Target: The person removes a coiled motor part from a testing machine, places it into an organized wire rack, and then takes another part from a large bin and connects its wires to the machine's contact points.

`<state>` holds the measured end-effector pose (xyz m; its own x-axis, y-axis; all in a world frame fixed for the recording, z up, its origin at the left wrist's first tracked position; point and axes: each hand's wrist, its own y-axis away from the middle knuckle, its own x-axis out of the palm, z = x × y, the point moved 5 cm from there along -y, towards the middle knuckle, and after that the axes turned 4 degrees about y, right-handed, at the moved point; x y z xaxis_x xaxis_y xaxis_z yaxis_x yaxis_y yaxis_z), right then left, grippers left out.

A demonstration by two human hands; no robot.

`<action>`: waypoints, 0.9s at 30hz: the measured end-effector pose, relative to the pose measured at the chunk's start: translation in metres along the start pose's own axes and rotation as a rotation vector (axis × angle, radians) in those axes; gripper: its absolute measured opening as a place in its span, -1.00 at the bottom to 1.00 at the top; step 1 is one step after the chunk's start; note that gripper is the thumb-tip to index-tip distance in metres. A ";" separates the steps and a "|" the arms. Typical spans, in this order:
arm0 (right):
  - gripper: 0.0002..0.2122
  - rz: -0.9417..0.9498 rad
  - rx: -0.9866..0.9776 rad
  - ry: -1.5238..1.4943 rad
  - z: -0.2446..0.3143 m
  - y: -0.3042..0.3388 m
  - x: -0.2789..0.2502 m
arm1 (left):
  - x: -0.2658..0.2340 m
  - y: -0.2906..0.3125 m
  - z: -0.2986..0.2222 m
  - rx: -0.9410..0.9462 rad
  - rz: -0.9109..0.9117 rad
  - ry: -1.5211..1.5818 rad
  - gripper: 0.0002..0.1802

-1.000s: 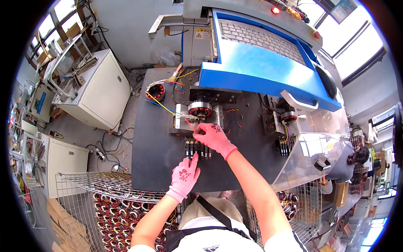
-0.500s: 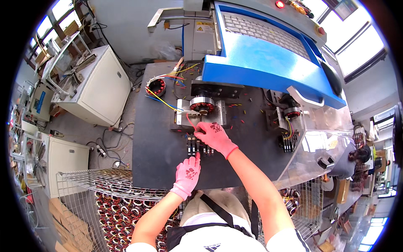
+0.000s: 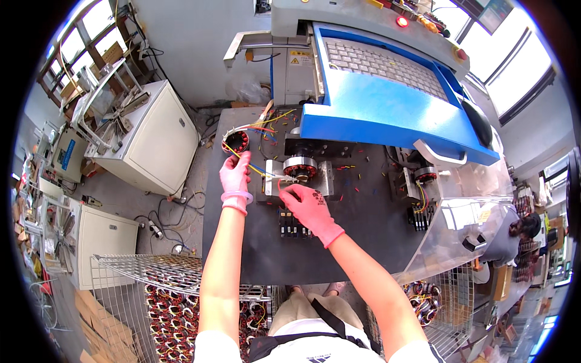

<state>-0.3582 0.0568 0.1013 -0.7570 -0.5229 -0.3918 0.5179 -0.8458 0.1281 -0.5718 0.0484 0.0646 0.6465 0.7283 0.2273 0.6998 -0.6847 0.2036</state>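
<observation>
My right hand (image 3: 310, 210), in a pink glove, pinches a red wire (image 3: 279, 185) in front of a motor stator (image 3: 300, 166) clamped in a metal fixture (image 3: 327, 181). Below that hand is a row of black terminal clips (image 3: 294, 231), partly covered by it. My left hand (image 3: 235, 179), also gloved in pink, reaches up beside a loose wound stator (image 3: 236, 142) at the table's far left. Its thumb and fingers look apart, close to the ring and its yellow wire (image 3: 249, 167). Whether they touch is unclear.
Above the dark table (image 3: 327, 260) juts a blue keyboard tray (image 3: 387, 124). A second fixture with a stator (image 3: 426, 175) stands at right beside a clear plastic panel (image 3: 466, 212). Small wire scraps litter the tabletop. Wire baskets (image 3: 181, 266) of stators stand below. Another person (image 3: 505, 236) is far right.
My left hand has left the terminal clips and moved up and left to the loose stator. My right hand keeps its pinch on the red wire. The view has shifted slightly.
</observation>
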 end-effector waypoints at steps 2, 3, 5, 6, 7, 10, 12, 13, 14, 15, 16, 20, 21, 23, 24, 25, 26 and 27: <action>-0.67 0.052 0.083 -0.262 -0.006 -0.012 0.000 | 0.018 0.011 -0.006 0.050 0.082 0.050 -0.73; -0.65 0.082 0.123 -0.400 -0.010 -0.018 0.002 | 0.025 0.027 -0.016 0.082 0.126 -0.002 -0.74; -0.66 0.213 0.224 -0.638 -0.008 -0.024 0.018 | 0.018 0.056 -0.030 0.154 0.184 -0.121 -0.75; -0.68 0.261 0.303 -0.687 -0.001 -0.024 0.019 | 0.015 0.063 -0.028 0.264 0.229 -0.103 -0.70; -0.69 0.310 0.383 -0.736 0.002 -0.024 0.021 | 0.012 0.070 -0.026 0.349 0.268 -0.172 -0.70; -0.73 0.350 0.392 -0.807 -0.012 -0.035 0.031 | 0.018 0.097 -0.039 0.626 0.420 -0.437 -0.65; -0.76 0.360 0.341 -0.848 -0.014 -0.039 0.037 | 0.015 0.107 -0.047 0.809 0.465 -0.564 -0.62; -0.78 0.353 0.392 -0.782 -0.020 -0.040 0.036 | 0.016 0.111 -0.049 0.900 0.489 -0.626 -0.61; -0.80 0.359 0.443 -0.717 -0.017 -0.039 0.035 | 0.013 0.114 -0.053 1.067 0.479 -0.681 -0.52; -0.82 0.363 0.493 -0.651 -0.015 -0.039 0.032 | 0.004 0.111 -0.051 0.937 0.393 -0.699 -0.45; -0.86 0.361 0.478 -0.687 -0.015 -0.040 0.028 | -0.005 0.113 -0.048 0.808 0.307 -0.711 -0.38; -0.87 0.341 0.367 -0.532 -0.002 -0.034 0.003 | -0.039 0.131 -0.009 0.410 0.106 -0.588 -0.21; -0.87 0.371 0.314 -0.482 -0.005 -0.033 -0.001 | -0.048 0.142 0.007 0.306 0.096 -0.559 -0.23; -0.86 0.424 0.215 -0.384 -0.023 -0.034 -0.008 | -0.035 0.174 0.021 0.458 0.346 -0.869 -0.29; -0.86 0.436 0.173 -0.346 -0.024 -0.034 -0.007 | -0.027 0.187 0.025 0.586 0.380 -0.943 -0.34; -0.87 0.402 0.133 -0.230 -0.028 -0.032 -0.009 | -0.021 0.198 0.031 0.716 0.416 -1.017 -0.38; -0.87 0.364 0.090 -0.113 -0.018 -0.025 -0.014 | -0.017 0.203 0.042 0.697 0.463 -1.115 -0.36; -0.87 0.325 0.047 0.003 -0.012 -0.021 -0.017 | -0.014 0.207 0.052 0.676 0.511 -1.212 -0.34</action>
<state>-0.3511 0.0849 0.0944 -0.5535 -0.7663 -0.3262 0.7134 -0.6383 0.2890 -0.4207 -0.1020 0.0539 0.4763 0.2287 -0.8490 0.1090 -0.9735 -0.2011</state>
